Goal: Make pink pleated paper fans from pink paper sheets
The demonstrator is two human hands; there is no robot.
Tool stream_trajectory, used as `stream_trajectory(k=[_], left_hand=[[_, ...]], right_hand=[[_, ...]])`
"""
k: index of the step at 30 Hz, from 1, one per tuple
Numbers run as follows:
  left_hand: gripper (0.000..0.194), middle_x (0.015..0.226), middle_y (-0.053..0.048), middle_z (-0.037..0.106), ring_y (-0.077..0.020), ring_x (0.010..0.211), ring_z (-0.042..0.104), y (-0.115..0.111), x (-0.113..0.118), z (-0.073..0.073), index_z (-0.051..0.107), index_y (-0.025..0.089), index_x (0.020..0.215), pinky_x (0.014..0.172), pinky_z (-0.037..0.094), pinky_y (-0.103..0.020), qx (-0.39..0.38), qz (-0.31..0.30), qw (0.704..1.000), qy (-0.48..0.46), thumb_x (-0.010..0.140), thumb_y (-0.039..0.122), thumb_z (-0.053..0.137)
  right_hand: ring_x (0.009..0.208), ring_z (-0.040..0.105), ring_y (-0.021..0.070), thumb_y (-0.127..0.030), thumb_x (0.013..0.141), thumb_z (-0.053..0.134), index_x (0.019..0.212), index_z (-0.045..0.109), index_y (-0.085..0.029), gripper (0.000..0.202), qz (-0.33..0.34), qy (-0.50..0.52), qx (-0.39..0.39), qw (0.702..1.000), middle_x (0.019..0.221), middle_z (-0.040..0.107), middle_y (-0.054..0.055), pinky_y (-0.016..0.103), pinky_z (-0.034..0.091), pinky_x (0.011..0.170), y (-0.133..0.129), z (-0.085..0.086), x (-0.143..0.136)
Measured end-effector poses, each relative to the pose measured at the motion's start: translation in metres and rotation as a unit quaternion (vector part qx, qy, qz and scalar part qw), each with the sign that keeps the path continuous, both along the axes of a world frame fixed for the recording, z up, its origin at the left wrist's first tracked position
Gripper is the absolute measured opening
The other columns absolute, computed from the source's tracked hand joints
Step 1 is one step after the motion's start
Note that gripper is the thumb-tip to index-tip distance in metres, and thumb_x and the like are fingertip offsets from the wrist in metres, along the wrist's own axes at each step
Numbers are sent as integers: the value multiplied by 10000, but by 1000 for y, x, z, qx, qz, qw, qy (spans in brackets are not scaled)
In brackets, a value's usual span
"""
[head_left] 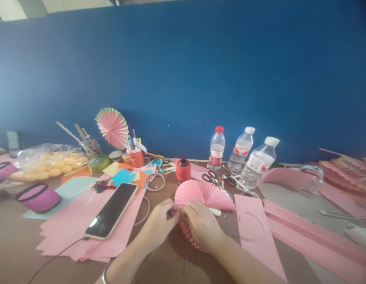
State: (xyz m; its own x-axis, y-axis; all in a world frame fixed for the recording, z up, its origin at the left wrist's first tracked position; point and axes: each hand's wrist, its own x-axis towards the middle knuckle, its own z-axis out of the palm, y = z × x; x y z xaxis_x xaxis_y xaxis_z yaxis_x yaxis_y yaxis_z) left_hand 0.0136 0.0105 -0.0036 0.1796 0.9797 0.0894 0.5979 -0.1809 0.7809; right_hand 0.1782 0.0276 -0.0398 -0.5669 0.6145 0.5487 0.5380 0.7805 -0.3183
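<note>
A pink pleated paper fan (203, 190) is spread out at the middle of the table, its upper folds opened in a wide arc and more folds showing below my right hand. My right hand (202, 227) lies over the fan with its fingers bent closed on it, hiding the middle. At the fan's left edge my left hand (162, 221) is closed in a pinch, its fingertips meeting those of my right. Whatever is between the left fingertips is too small to make out. A red thread spool (183, 170) stands behind the fan, near black-handled scissors (213, 178).
Left, a phone (112, 212) rests on pink paper sheets (64, 228). Three plastic bottles, including a red-capped bottle (217, 152), stand behind, before a blue partition (183, 79). Pink folded strips (316, 240) lie right. A finished round fan (112, 128) rises above a red cup (135, 158).
</note>
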Motion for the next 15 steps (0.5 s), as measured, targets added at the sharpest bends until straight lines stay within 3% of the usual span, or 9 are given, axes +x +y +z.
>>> stream_trajectory(k=[6,15], left_hand=[[120,640,28,479,-131,603,467,1,0,-1,470,183,628,567,344,-237,-5,3,1000,-2,743,167,440],[146,712,16,501,-148,688,508,1,-2,5,505,192,667,635,368,-252,30,-20,999,26,803,199,451]], right_hand=[[692,411,174,-66,799,484,746,498,-168,116,11,4,0,1000,739,526,28,292,310,635,3,-3,0],[740,468,176,-144,869,479,777,527,-174,108,-11,78,-31,996,765,557,31,288,353,673,3,5,-1]])
